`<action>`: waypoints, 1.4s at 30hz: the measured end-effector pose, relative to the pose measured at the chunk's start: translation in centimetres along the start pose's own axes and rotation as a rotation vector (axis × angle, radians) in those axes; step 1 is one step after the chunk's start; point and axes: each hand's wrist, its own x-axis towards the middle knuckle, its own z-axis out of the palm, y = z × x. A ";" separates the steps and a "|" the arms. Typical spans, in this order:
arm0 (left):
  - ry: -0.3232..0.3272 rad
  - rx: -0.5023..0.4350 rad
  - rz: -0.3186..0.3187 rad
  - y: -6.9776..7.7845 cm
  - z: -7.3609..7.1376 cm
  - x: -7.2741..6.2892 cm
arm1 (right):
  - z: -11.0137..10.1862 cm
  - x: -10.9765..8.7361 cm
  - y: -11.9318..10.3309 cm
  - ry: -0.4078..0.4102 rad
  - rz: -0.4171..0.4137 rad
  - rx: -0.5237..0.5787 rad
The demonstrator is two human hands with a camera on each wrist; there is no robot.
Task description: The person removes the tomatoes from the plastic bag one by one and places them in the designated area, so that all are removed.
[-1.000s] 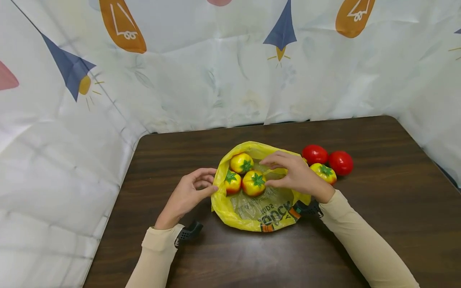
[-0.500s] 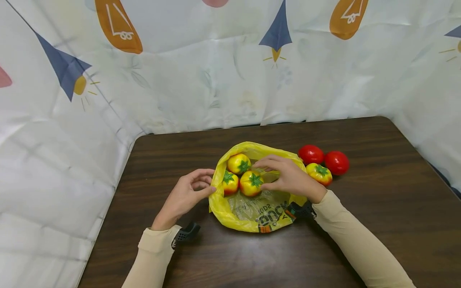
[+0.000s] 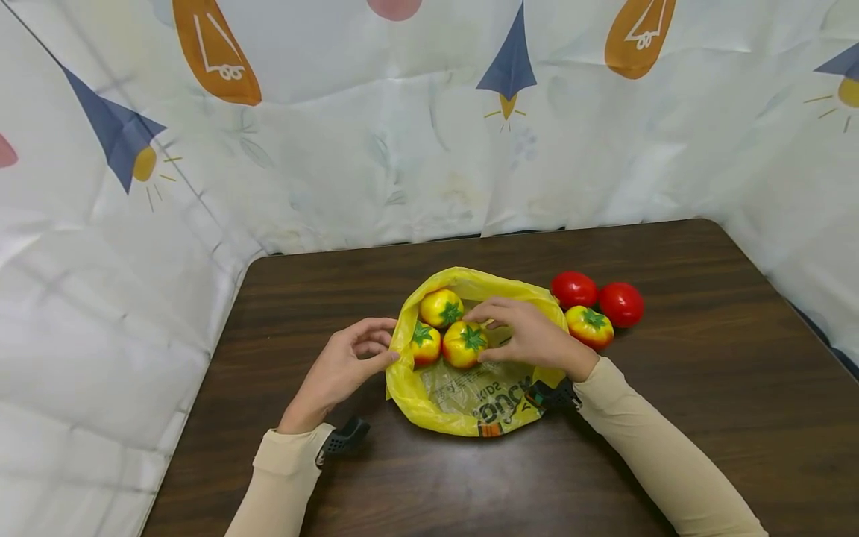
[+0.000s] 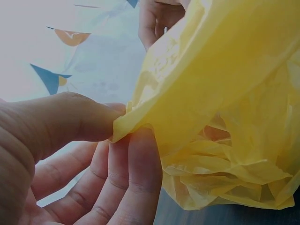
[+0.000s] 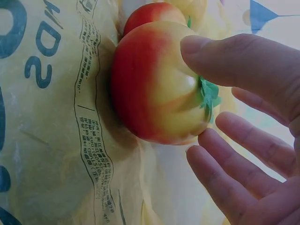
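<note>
Okay, I have the left hand point(image 3: 345, 362) pinching the yellow bag point(image 3: 411, 403) at its nine o'clock rim; the right hand point(image 3: 526, 332), across from three o'clock, frames a tomato point(image 3: 459, 348) inside near dial centre; whether it grips, I can't tell.

Thin, crinkled plastic bag point(image 3: 405, 384); smooth, glossy fruit point(image 3: 461, 347); wood-grained tabletop point(image 3: 429, 485) with a soft sheen; creased, cloth-like backdrop point(image 3: 322, 164)

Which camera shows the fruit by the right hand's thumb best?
The right wrist view: there the fruit appears largest, by the right hand. The head view shows it smaller, from above; in the left wrist view I can't make it out past the yellow bag.
</note>
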 end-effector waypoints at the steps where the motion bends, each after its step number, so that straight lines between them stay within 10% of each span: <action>1: 0.001 0.000 -0.002 0.0 0.0 0.0 | 0.0 0.0 0.0 0.001 0.001 0.000; 42: -0.001 0.003 0.007 -0.2 0.1 0.0 | 1.1 0.1 0.6 -0.045 0.074 0.067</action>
